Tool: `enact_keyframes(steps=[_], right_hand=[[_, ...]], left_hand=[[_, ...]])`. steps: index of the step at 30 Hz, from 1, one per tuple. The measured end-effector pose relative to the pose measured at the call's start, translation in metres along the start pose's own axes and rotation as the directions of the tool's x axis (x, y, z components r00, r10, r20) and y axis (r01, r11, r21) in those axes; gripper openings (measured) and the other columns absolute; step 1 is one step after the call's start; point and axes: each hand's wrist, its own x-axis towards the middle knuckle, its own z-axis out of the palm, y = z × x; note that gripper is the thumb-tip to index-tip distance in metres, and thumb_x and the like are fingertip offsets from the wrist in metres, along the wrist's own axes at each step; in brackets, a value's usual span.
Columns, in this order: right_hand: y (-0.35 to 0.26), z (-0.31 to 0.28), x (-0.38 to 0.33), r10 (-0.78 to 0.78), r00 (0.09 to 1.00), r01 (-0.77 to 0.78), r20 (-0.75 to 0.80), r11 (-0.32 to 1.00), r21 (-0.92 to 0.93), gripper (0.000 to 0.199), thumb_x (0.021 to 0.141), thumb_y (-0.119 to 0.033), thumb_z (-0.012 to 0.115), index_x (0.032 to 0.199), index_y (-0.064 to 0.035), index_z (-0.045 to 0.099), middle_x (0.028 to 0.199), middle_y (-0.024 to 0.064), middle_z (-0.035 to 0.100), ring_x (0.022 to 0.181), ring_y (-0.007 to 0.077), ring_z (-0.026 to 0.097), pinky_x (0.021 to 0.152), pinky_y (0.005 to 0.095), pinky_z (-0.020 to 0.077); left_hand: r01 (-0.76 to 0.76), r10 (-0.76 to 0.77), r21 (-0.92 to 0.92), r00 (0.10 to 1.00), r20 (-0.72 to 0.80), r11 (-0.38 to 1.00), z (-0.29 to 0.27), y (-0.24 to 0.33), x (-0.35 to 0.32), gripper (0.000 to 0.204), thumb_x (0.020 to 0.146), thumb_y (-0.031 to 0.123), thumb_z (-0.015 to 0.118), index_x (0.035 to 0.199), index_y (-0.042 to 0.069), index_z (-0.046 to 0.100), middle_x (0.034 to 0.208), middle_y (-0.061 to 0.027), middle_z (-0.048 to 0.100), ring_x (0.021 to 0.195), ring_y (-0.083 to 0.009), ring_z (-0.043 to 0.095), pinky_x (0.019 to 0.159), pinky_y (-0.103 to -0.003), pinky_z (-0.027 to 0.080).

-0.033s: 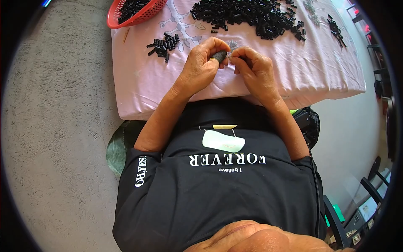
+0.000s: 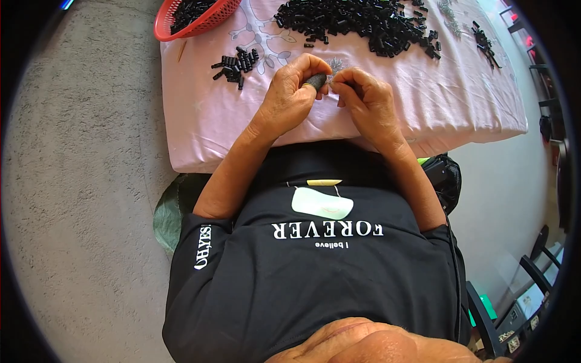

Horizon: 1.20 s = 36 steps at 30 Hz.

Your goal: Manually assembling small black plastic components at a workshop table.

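Left hand (image 2: 289,97) is pinching a small black tube (image 2: 315,80), right hand (image 2: 366,100) pinching at its end — red basket (image 2: 200,23), small cluster (image 2: 235,62) and big black heap (image 2: 363,21) lying beyond.

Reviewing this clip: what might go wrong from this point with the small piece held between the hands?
The left hand pinches a small dark piece above the pink cloth; if it slips, it may roll off the near edge. The right hand works close by, so its fingers might knock it loose.
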Motion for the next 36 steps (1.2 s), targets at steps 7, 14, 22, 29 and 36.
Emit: enact_keyframes(steps=[7, 14, 22, 29, 36], right_hand=[[0.001, 0.000, 0.000, -0.061, 0.998, 0.061, -0.002, 0.995, -0.080, 0.006, 0.087, -0.003, 0.066, 0.092, -0.0011, 0.066, 0.073, 0.0108, 0.067, 0.060, 0.0178, 0.065, 0.058, 0.0299, 0.0508], [-0.002, 0.000, 0.000, -0.021, 1.000, 0.022, 0.009, 0.998, -0.060, 0.006, 0.087, -0.004, 0.067, 0.092, -0.0014, 0.066, 0.072, 0.0110, 0.066, 0.061, 0.0183, 0.065, 0.058, 0.0306, 0.0502], [0.000, 0.000, 0.000, -0.041, 0.999, 0.043, 0.023, 0.991, -0.127, 0.008, 0.085, -0.003, 0.067, 0.092, -0.0014, 0.065, 0.079, 0.0133, 0.069, 0.068, 0.0240, 0.067, 0.063, 0.0328, 0.0514], [-0.006, 0.000, -0.001, -0.116, 0.992, 0.125, 0.056, 0.971, -0.204, 0.007, 0.084, -0.002, 0.066, 0.091, -0.0018, 0.065, 0.082, 0.0136, 0.068, 0.076, 0.0302, 0.068, 0.067, 0.0359, 0.0523], [-0.003, 0.003, -0.002, -0.250, 0.963, 0.270, 0.103, 0.903, -0.333, 0.005, 0.084, -0.008, 0.068, 0.089, -0.0051, 0.068, 0.084, 0.0115, 0.066, 0.078, 0.0322, 0.066, 0.069, 0.0383, 0.0526]], left_hand=[[-0.046, 0.052, 0.233, 0.998, -0.021, 0.971, -0.008, -0.001, 0.001, 0.031, 0.087, -0.011, 0.042, 0.109, -0.001, 0.060, 0.089, -0.0038, 0.061, 0.081, -0.0083, 0.057, 0.075, -0.022, 0.048], [-0.193, 0.198, 0.429, 0.980, 0.035, 0.882, -0.007, 0.001, -0.005, 0.021, 0.084, -0.008, 0.058, 0.104, -0.002, 0.061, 0.090, -0.0071, 0.067, 0.087, -0.0132, 0.065, 0.081, -0.028, 0.051], [-0.334, 0.414, 0.671, 0.909, 0.044, 0.662, 0.002, -0.006, -0.002, 0.009, 0.087, -0.002, 0.056, 0.096, -0.001, 0.060, 0.086, -0.0195, 0.064, 0.076, -0.0321, 0.065, 0.069, -0.036, 0.049], [-0.188, 0.376, 0.677, 0.916, -0.140, 0.711, -0.004, -0.013, 0.002, 0.011, 0.081, -0.001, 0.057, 0.091, 0.000, 0.061, 0.081, -0.0168, 0.064, 0.073, -0.0328, 0.063, 0.067, -0.040, 0.050], [-0.166, 0.333, 0.709, 0.937, -0.102, 0.685, -0.022, -0.012, -0.005, 0.013, 0.073, -0.003, 0.060, 0.085, 0.002, 0.062, 0.082, -0.0134, 0.064, 0.075, -0.0308, 0.065, 0.068, -0.039, 0.052]])
